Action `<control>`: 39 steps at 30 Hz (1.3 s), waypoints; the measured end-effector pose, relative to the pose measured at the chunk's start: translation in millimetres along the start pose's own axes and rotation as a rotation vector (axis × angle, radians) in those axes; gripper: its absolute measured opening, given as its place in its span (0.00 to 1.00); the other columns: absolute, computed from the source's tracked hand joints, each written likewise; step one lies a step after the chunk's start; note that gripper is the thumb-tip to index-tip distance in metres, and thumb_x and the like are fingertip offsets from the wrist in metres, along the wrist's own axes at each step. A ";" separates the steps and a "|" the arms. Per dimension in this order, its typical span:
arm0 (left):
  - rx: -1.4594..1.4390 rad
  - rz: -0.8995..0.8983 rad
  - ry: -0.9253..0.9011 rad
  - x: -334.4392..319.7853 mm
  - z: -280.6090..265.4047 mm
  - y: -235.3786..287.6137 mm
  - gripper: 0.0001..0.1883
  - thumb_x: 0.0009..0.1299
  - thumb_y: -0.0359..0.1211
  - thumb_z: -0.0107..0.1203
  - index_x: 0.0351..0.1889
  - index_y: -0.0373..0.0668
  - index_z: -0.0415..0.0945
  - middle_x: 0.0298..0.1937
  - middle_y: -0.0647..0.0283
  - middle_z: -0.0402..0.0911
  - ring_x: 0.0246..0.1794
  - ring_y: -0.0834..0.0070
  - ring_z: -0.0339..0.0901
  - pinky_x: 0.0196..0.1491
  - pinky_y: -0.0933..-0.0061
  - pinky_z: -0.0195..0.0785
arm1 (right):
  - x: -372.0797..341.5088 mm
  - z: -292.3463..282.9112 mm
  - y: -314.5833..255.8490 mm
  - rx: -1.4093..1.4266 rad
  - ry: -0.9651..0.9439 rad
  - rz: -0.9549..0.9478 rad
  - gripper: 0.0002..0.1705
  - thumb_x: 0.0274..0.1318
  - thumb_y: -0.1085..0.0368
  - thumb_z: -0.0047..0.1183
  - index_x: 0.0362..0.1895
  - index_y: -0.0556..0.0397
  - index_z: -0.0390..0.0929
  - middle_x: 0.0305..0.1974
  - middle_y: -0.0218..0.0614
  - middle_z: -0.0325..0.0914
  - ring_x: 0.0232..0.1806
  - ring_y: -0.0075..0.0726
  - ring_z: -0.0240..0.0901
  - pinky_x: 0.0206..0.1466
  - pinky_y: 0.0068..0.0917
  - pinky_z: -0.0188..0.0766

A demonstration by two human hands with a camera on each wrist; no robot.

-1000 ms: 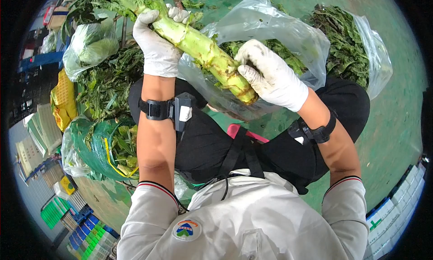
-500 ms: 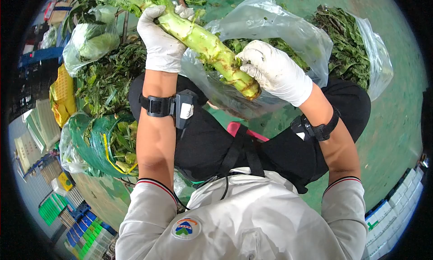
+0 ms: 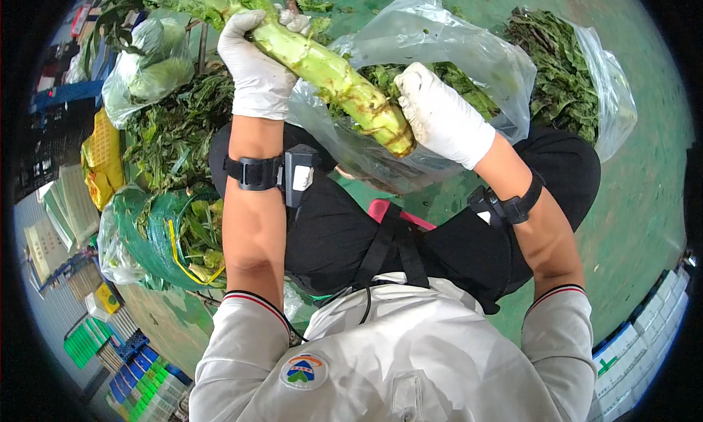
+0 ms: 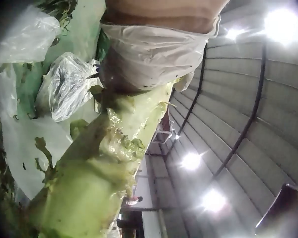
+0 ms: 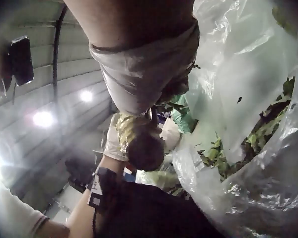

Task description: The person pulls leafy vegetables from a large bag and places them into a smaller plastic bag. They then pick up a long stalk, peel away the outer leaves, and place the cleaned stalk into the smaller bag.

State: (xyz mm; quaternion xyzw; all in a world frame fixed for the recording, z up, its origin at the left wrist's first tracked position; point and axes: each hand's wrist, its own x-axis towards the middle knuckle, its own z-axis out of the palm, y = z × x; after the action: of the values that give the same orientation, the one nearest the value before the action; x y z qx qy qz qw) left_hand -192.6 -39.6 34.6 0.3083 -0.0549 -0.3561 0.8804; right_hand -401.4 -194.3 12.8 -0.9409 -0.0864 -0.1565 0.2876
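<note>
A thick green stem lettuce [image 3: 333,74] slants across the upper middle of the head view, leafy top at upper left, brown-marked butt toward the lower right. My gloved left hand [image 3: 256,70] grips it just below the leaves; the left wrist view shows the ragged, scarred stem [image 4: 84,193] running out from that glove. At the butt end, my gloved right hand [image 3: 441,118] has its fingers curled close against the stem's side. Green leaf bits [image 5: 176,105] show by its fingers in the right wrist view; I cannot tell exactly how they are held. The cut end [image 5: 145,152] appears below.
A clear plastic bag [image 3: 483,45] with leaves lies open beyond my knees. Another leaf-filled bag [image 3: 560,78] stands to its right. At left are heaped leaves [image 3: 176,125], bagged pale green vegetables [image 3: 150,74], a yellow sack [image 3: 101,162] and a green mesh sack [image 3: 150,235].
My right hand, earlier pinching at a stub on the stem's side, has turned and curled further, first lifting slightly outward. The left hand keeps its grip with the stem shifting only slightly.
</note>
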 end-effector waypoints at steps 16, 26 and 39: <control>-0.046 -0.086 -0.019 -1.4 -7.3 0.2 0.18 0.53 0.39 0.52 0.35 0.36 0.65 0.27 0.61 0.67 0.31 0.65 0.66 0.44 0.56 0.63 | 8.2 -20.6 -5.6 0.514 0.031 0.052 0.10 0.49 0.72 0.55 0.39 0.55 0.77 0.37 0.35 0.76 0.40 0.35 0.74 0.46 0.27 0.70; -0.138 -0.182 -0.073 -3.9 0.1 -1.1 0.16 0.53 0.39 0.52 0.32 0.37 0.64 0.26 0.62 0.65 0.30 0.68 0.65 0.41 0.62 0.61 | 8.9 -23.2 -8.4 0.924 -0.187 0.317 0.09 0.55 0.75 0.48 0.42 0.57 0.71 0.36 0.30 0.70 0.40 0.26 0.66 0.47 0.24 0.64; -0.102 -0.095 0.043 3.1 -8.6 12.8 0.17 0.54 0.39 0.51 0.33 0.35 0.64 0.26 0.61 0.66 0.30 0.67 0.66 0.43 0.60 0.63 | 4.6 -27.6 -7.8 0.780 -0.146 0.280 0.08 0.57 0.71 0.46 0.41 0.58 0.70 0.32 0.29 0.72 0.34 0.26 0.68 0.41 0.25 0.67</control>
State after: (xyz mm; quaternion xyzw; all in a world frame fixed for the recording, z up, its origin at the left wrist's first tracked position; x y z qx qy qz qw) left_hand -180.0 -30.2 34.8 0.2730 -0.0032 -0.3930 0.8781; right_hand -405.8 -203.2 40.1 -0.7727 -0.0307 -0.0044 0.6341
